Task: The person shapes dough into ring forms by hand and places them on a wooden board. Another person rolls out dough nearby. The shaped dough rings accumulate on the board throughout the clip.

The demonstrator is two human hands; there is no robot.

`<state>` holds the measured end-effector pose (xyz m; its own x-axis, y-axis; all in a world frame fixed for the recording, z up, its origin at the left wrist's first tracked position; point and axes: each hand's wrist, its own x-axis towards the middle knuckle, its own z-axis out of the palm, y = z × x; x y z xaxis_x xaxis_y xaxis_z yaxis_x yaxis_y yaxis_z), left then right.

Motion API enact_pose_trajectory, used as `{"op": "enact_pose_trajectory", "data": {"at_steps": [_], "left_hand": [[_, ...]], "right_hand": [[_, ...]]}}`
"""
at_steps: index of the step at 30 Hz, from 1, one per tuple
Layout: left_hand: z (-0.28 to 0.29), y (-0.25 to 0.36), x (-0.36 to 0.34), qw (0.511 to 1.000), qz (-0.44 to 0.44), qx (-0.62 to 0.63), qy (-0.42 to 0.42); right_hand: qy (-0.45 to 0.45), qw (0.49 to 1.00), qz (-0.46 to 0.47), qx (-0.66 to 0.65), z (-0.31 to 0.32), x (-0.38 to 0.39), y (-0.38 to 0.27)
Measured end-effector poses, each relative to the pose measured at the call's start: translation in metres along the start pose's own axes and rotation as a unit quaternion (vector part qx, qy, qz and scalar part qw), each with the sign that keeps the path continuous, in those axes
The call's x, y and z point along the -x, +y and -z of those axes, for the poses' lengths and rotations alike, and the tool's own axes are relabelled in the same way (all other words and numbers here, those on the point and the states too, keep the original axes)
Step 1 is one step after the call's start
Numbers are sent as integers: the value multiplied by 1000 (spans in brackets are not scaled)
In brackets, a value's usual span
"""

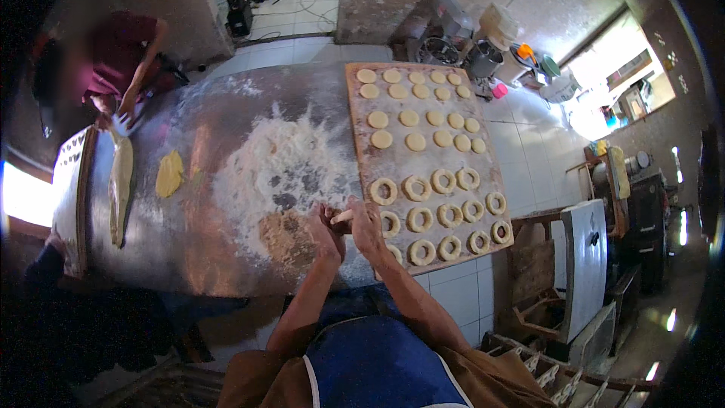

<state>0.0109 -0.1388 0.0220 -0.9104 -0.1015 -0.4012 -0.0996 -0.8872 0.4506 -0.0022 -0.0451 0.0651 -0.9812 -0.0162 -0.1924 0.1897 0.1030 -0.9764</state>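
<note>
Dough piece (pixel 342 217) pinched between my left hand (pixel 325 228) and right hand (pixel 367 221) over floured tabletop (pixel 226 181) | step: shaping ring | next, I judge: set it gently beside rings on board (pixel 362 159)

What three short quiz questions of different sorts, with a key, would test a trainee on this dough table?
1. True or false: the board carries both flat discs and rings.
2. Which lies nearer the hands: A the discs, B the rings?
3. Fill in: the left hand and right hand hold a piece of ____ between them.

Key: 1 true. 2 B. 3 dough.
</note>
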Motion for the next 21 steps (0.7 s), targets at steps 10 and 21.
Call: {"op": "enact_pose_trajectory", "data": {"at_steps": [10, 21], "left_hand": [[-22, -92, -39, 957, -63, -278, -60], [-98, -179, -43, 869, -94, -471, -123]], "right_hand": [[58, 996, 50, 45, 96, 0, 7], [39, 990, 115, 76, 216, -26, 17]]}}
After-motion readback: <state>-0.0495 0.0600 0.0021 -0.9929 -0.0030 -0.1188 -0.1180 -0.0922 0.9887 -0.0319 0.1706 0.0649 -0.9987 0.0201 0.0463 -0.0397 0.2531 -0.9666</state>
